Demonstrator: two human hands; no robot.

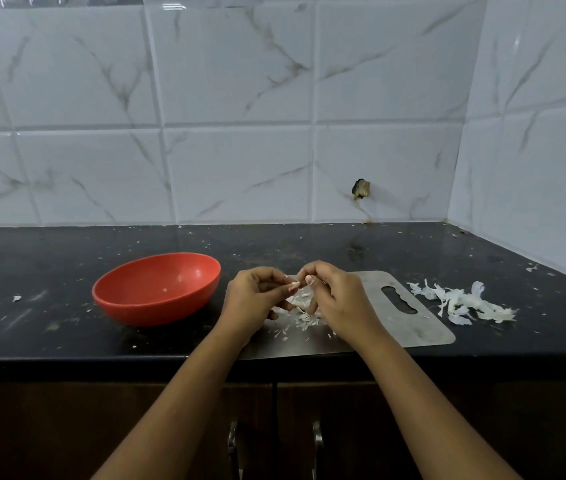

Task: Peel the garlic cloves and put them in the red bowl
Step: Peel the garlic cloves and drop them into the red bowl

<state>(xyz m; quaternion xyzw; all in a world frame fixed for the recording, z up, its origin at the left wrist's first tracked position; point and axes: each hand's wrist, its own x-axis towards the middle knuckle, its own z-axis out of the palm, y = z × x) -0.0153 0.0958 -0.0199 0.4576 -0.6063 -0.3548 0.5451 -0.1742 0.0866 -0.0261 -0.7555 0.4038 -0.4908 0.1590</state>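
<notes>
My left hand [255, 299] and my right hand [335, 299] meet over the left part of a steel cutting board [409, 327]. Between their fingertips both hands pinch a small garlic clove [300, 294] with papery skin hanging from it. Loose bits of white garlic skin [304, 322] lie on the board under the hands. The red bowl [156, 289] stands on the black counter just left of my left hand; only a tiny white speck shows inside it.
A pile of garlic peels [461, 303] lies on the counter right of the board. The black counter [66, 337] carries scattered skin flakes. A tiled wall [240, 133] closes the back and the right side. Cabinet doors with handles [316, 441] sit below the counter edge.
</notes>
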